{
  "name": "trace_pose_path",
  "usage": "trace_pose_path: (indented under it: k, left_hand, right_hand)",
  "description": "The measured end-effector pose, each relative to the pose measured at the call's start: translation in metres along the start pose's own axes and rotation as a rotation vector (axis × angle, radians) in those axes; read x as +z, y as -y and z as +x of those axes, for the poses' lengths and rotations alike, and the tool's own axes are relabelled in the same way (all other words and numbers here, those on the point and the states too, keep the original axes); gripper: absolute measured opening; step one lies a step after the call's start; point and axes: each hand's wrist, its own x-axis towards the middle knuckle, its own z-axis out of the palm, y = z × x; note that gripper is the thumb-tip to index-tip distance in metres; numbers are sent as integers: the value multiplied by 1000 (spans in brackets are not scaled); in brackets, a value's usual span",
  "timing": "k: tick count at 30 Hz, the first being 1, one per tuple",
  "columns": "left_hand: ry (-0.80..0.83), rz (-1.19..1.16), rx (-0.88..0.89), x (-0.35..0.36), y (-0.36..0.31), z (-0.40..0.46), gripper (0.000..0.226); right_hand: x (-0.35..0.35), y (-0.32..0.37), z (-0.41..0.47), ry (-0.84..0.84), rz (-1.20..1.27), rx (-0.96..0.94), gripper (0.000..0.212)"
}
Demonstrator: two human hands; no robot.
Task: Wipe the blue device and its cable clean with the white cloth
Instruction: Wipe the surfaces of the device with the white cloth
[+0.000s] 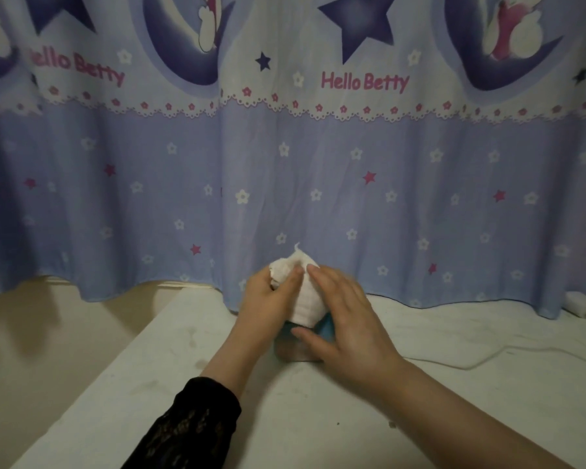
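While my left hand point(268, 301) bunches the cloth point(300, 292) in curled fingers, my right hand point(347, 316) clasps the blue device point(327, 328) under it, thumb in front. The device sits on the white table point(197, 384), its cable point(471, 363) trailing right, with a curtain point(318, 181) behind.

The left hand point(268, 301) grips the cloth point(298, 306) from its left side. The right hand point(342, 316) cups its right side.
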Motion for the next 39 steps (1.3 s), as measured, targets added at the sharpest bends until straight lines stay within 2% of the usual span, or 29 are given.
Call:
trace_pose_path:
  k: [3,5,6,7,10,13,16,19,21,24,29,34,36,39]
  left_hand:
    - [166,-125,-73,0,2,1,16]
    - [167,-127,-93,-6,4,6,21]
    - [171,-54,-103,-11,6,9,18]
    - [207,49,-129,-19,10,12,26]
    - [472,275,-296,-42,29,16,73]
    - [637,385,-362,-51,42,16,95]
    - [576,312,-368,-47,47,16,81]
    - [545,266,-349,-44,48,15,70]
    - [551,234,-343,-44,48,14,67]
    - [529,188,-339,-43,45,13,60]
    - [475,152,-291,-38,42,13,46]
    - [493,144,-250,-36,41,12,34]
    - [523,168,-244,-40,42,14,37]
    - [602,225,-253,-45,44,16,64]
  right_hand:
    - [-3,2,2,-21,103,43,49]
    - [-11,-5,4,-89,75,71,45]
    - [-15,-9,5,-111,31,101,41]
    - [-17,-13,6,-117,-30,131,40]
    - [-17,-20,6,-69,-222,162,40]
    - [-13,-15,5,49,-331,102,34]
    - [-15,-10,6,174,-340,107,44]
    - [-21,-13,5,329,-392,128,66]
    - [-22,-12,5,378,-458,114,82]
    - [-22,-11,6,377,-553,67,93]
    - [-16,-14,5,343,-615,17,89]
    - [-11,-16,7,171,-610,-41,80]
    - [-13,-17,8,158,-608,-45,81]
    - [-17,-17,11,247,-609,-58,83]
